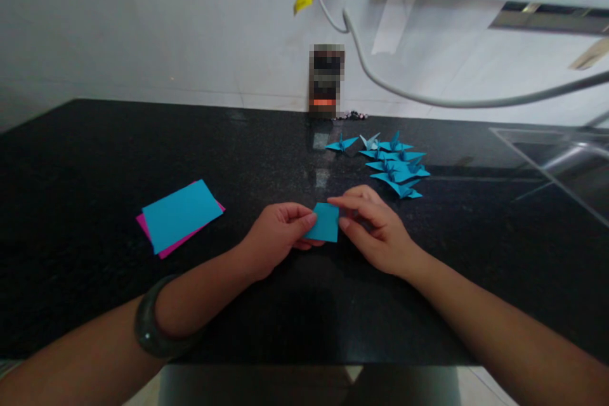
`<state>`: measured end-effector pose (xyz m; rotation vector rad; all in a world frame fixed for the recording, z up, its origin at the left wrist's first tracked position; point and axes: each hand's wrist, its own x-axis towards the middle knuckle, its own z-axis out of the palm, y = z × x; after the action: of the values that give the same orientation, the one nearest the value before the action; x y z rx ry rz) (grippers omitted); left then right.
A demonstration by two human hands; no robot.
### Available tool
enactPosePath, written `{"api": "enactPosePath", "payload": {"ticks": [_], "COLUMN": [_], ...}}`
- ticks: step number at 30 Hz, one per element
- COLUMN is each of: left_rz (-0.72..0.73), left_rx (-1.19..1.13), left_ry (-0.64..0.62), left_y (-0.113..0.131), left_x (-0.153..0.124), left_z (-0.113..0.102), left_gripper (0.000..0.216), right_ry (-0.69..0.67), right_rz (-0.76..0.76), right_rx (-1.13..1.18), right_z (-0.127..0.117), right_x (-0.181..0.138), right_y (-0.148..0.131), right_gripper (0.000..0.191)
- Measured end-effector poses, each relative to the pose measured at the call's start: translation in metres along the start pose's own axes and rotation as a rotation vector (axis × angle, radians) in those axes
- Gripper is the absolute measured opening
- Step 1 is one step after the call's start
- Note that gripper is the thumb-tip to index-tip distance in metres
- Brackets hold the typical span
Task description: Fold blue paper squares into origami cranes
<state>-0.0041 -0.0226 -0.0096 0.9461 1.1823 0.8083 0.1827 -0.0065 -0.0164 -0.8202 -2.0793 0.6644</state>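
Note:
A small blue square of folded origami paper (324, 222) is held just above the black counter. My left hand (280, 231) pinches its left side, thumb on top and fingers underneath. At the upper right corner, my right hand (375, 228) has its index finger along the top edge and its thumb against the right edge. The other right fingers curl behind. Beyond my right hand sit several folded blue paper cranes (399, 170) in a cluster, with a paler crane (370, 141) among them and one blue crane (342, 143) a little to the left.
Blue sheets (183, 216) lie over a pink sheet (174, 247) at the left. A blurred dark object (326, 79) leans against the wall, a beaded string (354, 115) beside it. A white cable (428, 101) hangs across the upper right. A clear panel (561, 158) stands at right.

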Motion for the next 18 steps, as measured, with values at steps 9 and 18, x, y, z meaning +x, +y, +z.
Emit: {"api": "enactPosePath", "payload": {"ticks": [9, 18], "left_rz": [-0.011, 0.044], "left_rx": [-0.089, -0.108], "left_ry": [0.033, -0.105], "left_y": [-0.001, -0.003], "left_x": [0.001, 0.002], "left_z": [-0.001, -0.002], "left_gripper": [0.011, 0.025], "right_ry": [-0.075, 0.044], "right_rz": [-0.233, -0.071], "right_rx": [-0.247, -0.184], "right_z": [-0.004, 0.002], "right_x": [-0.004, 0.000], "right_y": [0.011, 0.003], "right_gripper": [0.020, 0.011]}}
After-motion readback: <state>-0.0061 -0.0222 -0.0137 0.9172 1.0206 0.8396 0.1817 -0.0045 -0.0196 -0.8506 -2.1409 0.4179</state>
